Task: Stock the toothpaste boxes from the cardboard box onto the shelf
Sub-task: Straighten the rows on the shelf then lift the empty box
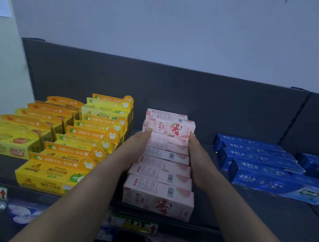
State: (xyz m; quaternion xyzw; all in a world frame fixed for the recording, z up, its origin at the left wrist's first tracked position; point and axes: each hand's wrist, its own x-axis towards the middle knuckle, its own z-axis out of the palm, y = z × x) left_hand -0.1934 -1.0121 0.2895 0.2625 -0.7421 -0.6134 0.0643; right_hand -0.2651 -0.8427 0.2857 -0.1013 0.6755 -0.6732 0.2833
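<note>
Pink box (171, 127) pressed between left hand (136, 146) and right hand (198, 157).

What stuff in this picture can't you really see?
- Head view: the cardboard box is out of frame.
- Small print on the pink toothpaste boxes is too blurred to read.
- Left hand and right hand: thumbs hidden beneath them.
- Lower-shelf goods: dim, cut off by the bottom edge.

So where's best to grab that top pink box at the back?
By its two short ends, coming in from left and right. The pink box lies crosswise, and the row of pink boxes crowds its long faces; only the ends are free.
</note>
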